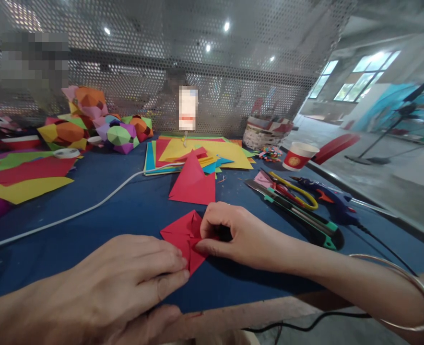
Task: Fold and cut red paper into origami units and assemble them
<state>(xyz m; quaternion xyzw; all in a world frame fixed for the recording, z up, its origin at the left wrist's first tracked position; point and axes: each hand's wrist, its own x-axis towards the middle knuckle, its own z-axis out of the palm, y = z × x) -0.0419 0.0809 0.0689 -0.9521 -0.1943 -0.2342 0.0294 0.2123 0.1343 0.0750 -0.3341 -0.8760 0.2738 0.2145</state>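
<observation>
A small square of red folded paper (181, 232) lies on the blue tabletop near its front edge, one corner toward me, with creased flaps on top. My right hand (241, 235) pinches a flap on its right side between thumb and curled fingers. From the left, my left hand (136, 268) rests its outstretched fingertips on the paper's lower left part, thumb apart and lower down. The right fingers hide the paper's right corner. Just beyond it stands a larger red folded paper piece (194, 182), its point away from me.
Stacked coloured paper (212, 151) and paper balls (122, 136) are behind. A white cable (100, 203) crosses the left. To the right lie a green-black cutter (298, 215), yellow-handled scissors (301, 191), a glue gun (327, 199) and a paper cup (299, 155). Mesh rises behind.
</observation>
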